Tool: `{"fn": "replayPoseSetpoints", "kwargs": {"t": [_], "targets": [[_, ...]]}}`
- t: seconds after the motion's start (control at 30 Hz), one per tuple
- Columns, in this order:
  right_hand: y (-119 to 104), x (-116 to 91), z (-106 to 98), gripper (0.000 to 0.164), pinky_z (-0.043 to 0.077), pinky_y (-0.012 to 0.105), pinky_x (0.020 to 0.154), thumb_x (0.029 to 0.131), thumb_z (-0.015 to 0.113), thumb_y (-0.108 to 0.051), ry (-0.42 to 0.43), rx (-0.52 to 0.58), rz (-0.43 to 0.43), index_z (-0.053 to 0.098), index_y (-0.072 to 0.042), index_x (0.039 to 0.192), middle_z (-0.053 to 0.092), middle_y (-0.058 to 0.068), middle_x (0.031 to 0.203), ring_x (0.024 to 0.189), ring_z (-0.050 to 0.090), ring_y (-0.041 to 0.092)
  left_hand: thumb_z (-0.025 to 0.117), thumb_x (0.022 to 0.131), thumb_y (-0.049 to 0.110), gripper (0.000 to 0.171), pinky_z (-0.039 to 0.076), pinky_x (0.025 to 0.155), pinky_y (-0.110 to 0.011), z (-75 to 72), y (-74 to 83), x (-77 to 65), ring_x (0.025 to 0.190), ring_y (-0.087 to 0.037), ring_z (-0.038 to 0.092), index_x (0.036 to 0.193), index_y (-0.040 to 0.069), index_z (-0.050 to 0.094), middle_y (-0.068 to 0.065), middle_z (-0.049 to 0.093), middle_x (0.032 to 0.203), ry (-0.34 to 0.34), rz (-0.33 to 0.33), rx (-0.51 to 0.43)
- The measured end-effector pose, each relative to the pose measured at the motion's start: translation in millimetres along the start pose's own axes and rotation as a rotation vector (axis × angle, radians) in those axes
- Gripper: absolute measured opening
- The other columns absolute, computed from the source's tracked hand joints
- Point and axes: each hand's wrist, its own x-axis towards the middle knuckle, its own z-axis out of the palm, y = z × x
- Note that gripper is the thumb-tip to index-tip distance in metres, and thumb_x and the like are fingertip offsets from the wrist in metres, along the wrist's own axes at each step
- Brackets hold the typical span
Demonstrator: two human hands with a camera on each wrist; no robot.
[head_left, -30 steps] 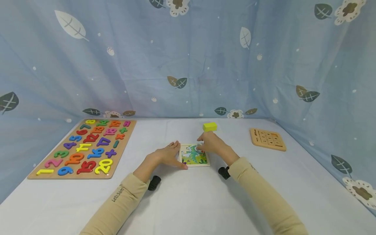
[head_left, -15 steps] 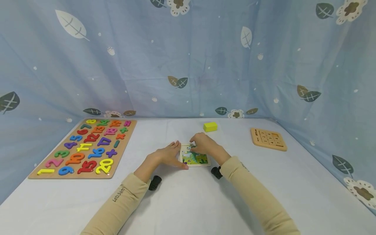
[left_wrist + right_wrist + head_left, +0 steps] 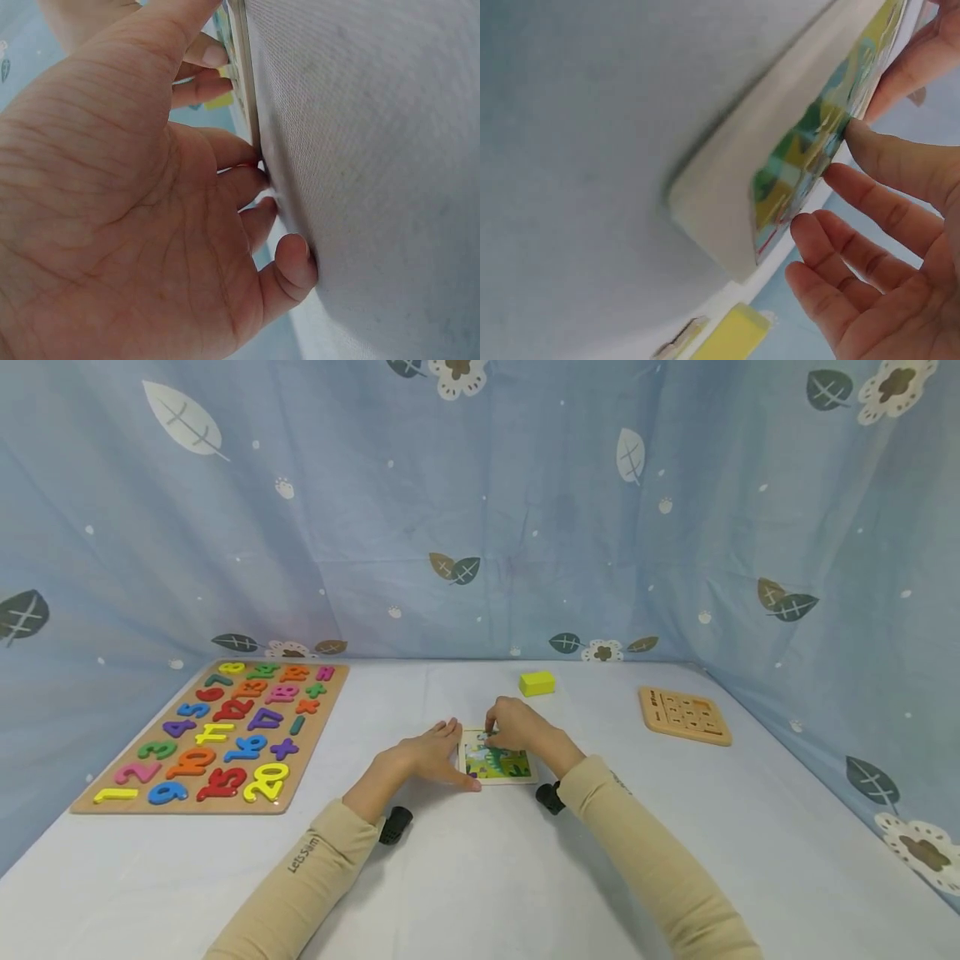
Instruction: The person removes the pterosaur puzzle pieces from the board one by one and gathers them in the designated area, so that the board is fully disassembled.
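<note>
A small framed jigsaw puzzle with a green dinosaur picture lies flat on the white cloth in the middle. My left hand steadies it from the left, its thumb along the front edge and its fingers at the side. In the left wrist view, the left fingertips reach the frame's edge and the cloth. Over the puzzle's back part, my right hand brings thumb and index finger around a jigsaw piece at the picture's surface. The other right fingers are loosely bent beside the frame. Part of the picture is hidden under that hand.
A wooden number board with colourful numerals lies at the left. Behind the puzzle stands a yellow block. At the right lies a small wooden number-slide board. A blue leaf-patterned curtain hangs behind the table.
My right hand has moved left across the puzzle, and its thumb and index finger have come down at the back part of the picture. The left hand has stayed in place.
</note>
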Motion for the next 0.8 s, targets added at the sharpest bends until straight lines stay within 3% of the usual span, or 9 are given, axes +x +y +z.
{"fn": "replayPoseSetpoints", "kwargs": {"t": [0.3, 0.8], "targets": [[2.2, 2.8, 0.5, 0.023, 0.048, 0.033, 0.086, 0.089, 0.07, -0.02, -0.06, 0.052, 0.012, 0.064, -0.004, 0.103, 0.058, 0.009, 0.104, 0.087, 0.051, 0.017, 0.066, 0.08, 0.062, 0.112, 0.022, 0.115, -0.057, 0.2, 0.2, 0.3, 0.15, -0.031, 0.006, 0.154, -0.001, 0.008, -0.016, 0.005, 0.162, -0.007, 0.002, -0.003], [-0.1, -1.4, 2.6, 0.025, 0.052, 0.034, 0.089, 0.084, 0.075, -0.019, 0.063, 0.006, -0.053, 0.072, -0.002, 0.102, 0.068, 0.01, 0.103, 0.097, 0.062, 0.02, 0.066, 0.08, 0.062, 0.113, 0.019, 0.117, -0.053, -0.5, 0.5, 1.1, 0.151, -0.03, 0.005, 0.154, 0.0, 0.008, -0.015, 0.004, 0.162, -0.009, -0.002, -0.004]]}}
